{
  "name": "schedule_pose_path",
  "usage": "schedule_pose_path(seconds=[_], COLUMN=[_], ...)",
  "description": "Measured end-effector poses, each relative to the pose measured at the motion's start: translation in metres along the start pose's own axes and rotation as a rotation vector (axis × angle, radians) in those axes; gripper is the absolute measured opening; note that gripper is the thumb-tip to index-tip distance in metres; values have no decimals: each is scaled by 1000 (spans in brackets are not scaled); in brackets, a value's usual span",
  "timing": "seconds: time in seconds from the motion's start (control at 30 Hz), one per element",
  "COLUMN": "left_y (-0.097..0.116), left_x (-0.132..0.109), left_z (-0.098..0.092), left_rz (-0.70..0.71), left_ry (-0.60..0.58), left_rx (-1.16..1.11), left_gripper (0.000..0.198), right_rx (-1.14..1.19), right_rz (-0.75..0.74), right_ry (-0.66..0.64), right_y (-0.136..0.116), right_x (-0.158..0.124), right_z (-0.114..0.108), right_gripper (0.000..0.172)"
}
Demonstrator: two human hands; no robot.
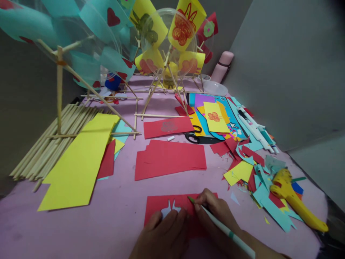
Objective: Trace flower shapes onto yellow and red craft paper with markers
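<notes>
A red sheet of paper [212, 197] lies on the table right in front of me. On it rests a pale paper cut-out [176, 208] with two thin prongs like feelers; its lower part is hidden under my fingers. My left hand [164, 233] presses the cut-out against the sheet, fingers bent together. In my right hand [215, 212] is a white marker pen [219, 225] with a green tip, which is at the sheet's upper part, to the right of the cut-out. More red strips [171, 158] lie just beyond the sheet.
Yellow strips [78, 162] and wooden sticks [40, 151] lie left. Stick-framed paper wheels [167, 61] stand behind. Black-handled scissors [192, 137] are partly under paper. At right are scraps [239, 172], markers [256, 131], a yellow glue gun [296, 205]; a pink bottle [222, 66] stands far back.
</notes>
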State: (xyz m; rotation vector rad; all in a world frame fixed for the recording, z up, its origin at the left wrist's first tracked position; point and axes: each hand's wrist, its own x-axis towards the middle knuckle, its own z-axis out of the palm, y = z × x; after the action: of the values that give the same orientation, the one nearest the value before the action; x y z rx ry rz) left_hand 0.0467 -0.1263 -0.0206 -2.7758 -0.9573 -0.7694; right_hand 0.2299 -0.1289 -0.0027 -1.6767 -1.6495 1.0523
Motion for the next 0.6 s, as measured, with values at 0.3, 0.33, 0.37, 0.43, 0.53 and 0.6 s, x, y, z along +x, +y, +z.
schedule_pose_path(seconds=[0.3,0.33,0.37,0.43,0.53,0.6], left_y=[1,2,2,2,2,2], left_x=[-3,-3,-3,-2,-2,-2], left_z=[14,14,14,12,8,6], left_rz=[2,-2,-7,-7,-6,-16], left_ry=[130,138,148,153,77,32], left_rx=[-1,0,1,0,-8,-10], left_gripper=[36,36,36,36,34,32], right_rx=[-31,-39,-49,-64,-74,-71], right_rz=[-52,-56,-57,-58,-62,-61], right_ry=[15,15,16,18,25,22], right_y=[0,0,-1,-1,-2,-2], right_x=[1,1,1,1,1,1], right_z=[1,1,1,1,1,1], right_gripper=[12,12,12,12,11,10])
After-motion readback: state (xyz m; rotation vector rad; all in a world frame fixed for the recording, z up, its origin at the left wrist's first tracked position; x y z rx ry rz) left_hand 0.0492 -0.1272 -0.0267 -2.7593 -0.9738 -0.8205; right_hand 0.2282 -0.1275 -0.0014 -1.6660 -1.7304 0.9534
